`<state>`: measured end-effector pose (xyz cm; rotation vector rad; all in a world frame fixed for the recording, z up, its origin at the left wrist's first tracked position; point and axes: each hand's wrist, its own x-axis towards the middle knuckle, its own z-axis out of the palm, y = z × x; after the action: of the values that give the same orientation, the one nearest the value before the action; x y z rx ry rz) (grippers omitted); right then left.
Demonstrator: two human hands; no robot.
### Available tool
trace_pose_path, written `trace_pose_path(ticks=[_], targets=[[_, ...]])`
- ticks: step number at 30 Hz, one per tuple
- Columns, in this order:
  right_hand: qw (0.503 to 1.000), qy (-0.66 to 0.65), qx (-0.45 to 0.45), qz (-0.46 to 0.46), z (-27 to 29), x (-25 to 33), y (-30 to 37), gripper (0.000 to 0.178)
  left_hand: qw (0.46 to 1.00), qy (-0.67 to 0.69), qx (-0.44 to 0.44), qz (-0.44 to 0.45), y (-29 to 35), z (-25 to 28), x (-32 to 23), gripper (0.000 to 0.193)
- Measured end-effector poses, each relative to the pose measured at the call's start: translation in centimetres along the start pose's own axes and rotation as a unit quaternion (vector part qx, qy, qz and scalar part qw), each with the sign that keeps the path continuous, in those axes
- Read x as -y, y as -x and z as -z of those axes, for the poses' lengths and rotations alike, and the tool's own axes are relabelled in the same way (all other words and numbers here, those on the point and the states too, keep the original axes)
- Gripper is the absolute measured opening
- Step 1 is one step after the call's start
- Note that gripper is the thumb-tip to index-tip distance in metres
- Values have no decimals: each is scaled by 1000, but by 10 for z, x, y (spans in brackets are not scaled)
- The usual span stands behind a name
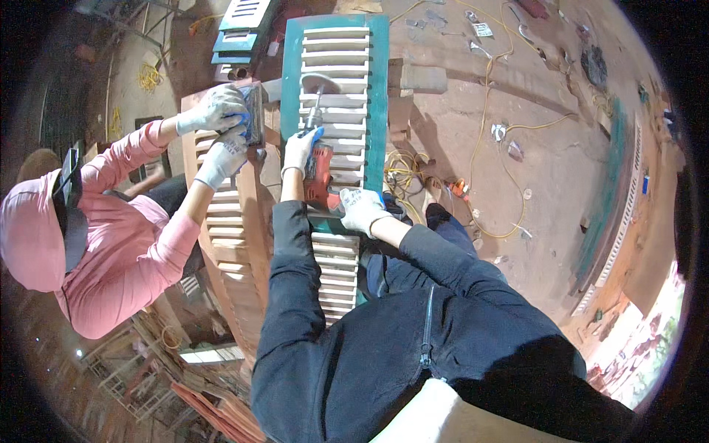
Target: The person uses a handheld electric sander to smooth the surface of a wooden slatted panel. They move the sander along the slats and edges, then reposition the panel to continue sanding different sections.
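Note:
A red power drill [320, 179] with a round sanding disc [320, 83] at its front end lies over the green louvred shutter [377, 96]. My gloved left hand [299, 152] is closed round the drill's front part. At the drill's rear, my gloved right hand [362, 210] is wrapped round the grip. The disc is over the pale slats towards the shutter's far end; whether it touches them I cannot tell. The drill's underside and part of its grip are hidden by my hands.
At my left, a person in pink [133, 244] works with gloved hands on a wooden louvred shutter [221, 221]. Blue-green shutter pieces [235, 46] are stacked beyond. Yellow cords [402, 173] lie coiled by my feet and across the floor. Long boards [602, 184] lie at far right.

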<state>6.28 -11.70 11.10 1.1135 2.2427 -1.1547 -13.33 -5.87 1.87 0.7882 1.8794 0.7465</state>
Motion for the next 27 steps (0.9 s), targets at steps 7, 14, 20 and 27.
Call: trace_pose_path(ticks=[7,14,20,27], targets=[[998,31,40,27,22,-4,-20,35,990,134,3,53,-14,5,-6,40],[994,100,32,14,46,-38,-28,39,992,75,-73,65,-38,-22,1,48],[993,113,-15,7,62,-51,-53,34,993,24,-51,103,-50,-31,-47,49],[994,74,-50,-70,27,-44,2,37,998,66,-3,1,-17,-52,-52,40]])
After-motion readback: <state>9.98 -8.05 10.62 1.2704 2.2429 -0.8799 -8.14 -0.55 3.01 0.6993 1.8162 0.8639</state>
